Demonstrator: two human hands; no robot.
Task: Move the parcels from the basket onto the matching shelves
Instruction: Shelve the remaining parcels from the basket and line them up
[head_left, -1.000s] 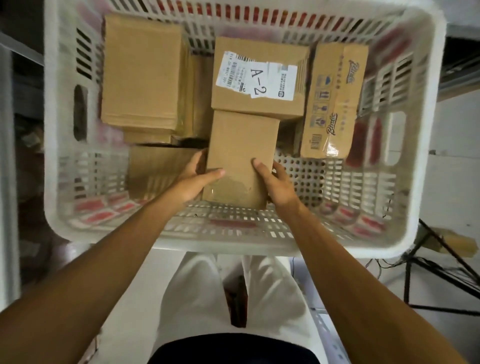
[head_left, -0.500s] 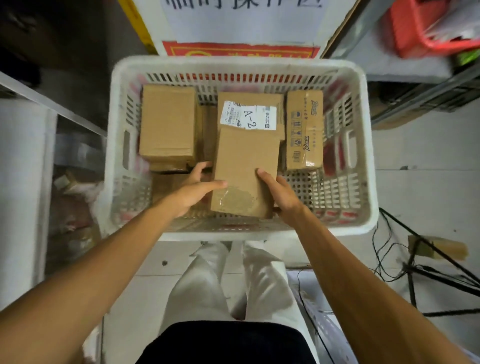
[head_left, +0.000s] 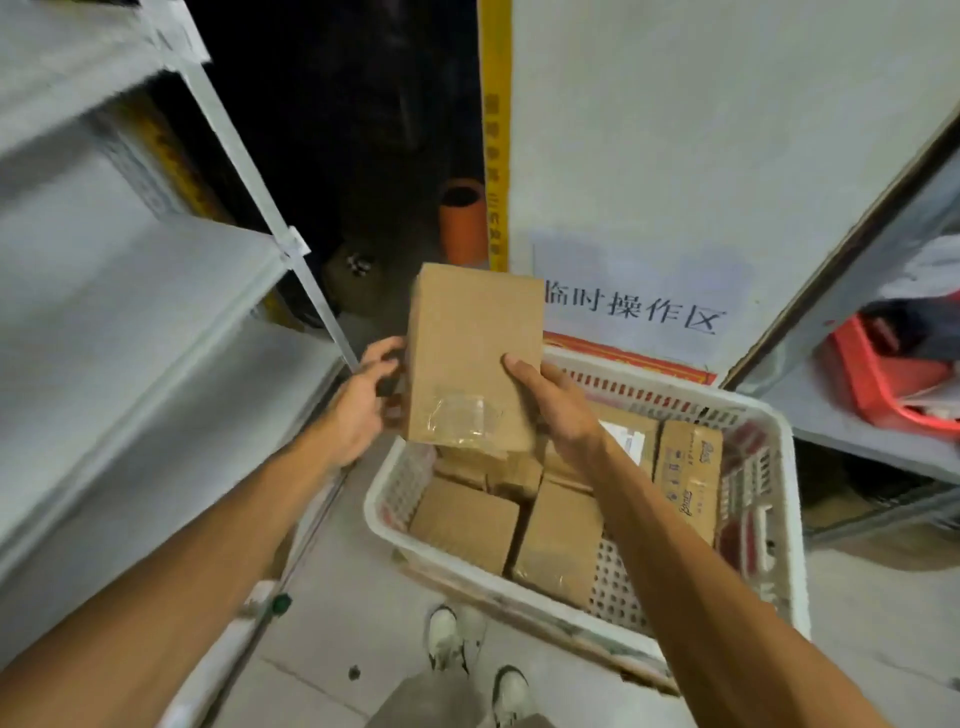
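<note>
Change vs 0.5 s ago: the plain brown cardboard parcel (head_left: 472, 358) was low inside the white slotted plastic basket (head_left: 787, 519), now it is lifted clear, upright, above the basket's far-left corner and in front of the wall. The view has swung up and left; the basket now sits lower right on the floor, and the grey metal shelves (head_left: 130, 322) fill the left side.

Right hand (head_left: 550, 400) grips the parcel's lower right edge, thumb laid flat on the front face, other fingers hidden behind. Left hand (head_left: 358, 405) was on the parcel before; now it is at the left edge with fingers spread and loosely bent. Motion blur, so cannot tell if they touch the cardboard.

The parcel's front shows clear tape low down, no label on this face.

Left in the basket: two plain brown boxes (head_left: 462, 519) near the front, a brown box with a white label (head_left: 628, 441) half hidden by the right wrist, and a tan printed carton (head_left: 688, 483) against the right wall. "A-2" was readable on that label earlier, unreadable now; the carton's script logo is too blurred to read.

Writing: white paper sign (head_left: 631, 312) on the wall reads "临时操作区". Yellow vertical strip (head_left: 493, 130) carries characters, not legible. Orange tube (head_left: 462, 221) stands just left of the strip. Red plastic basket (head_left: 883, 384) on the right-hand shelf.
</note>
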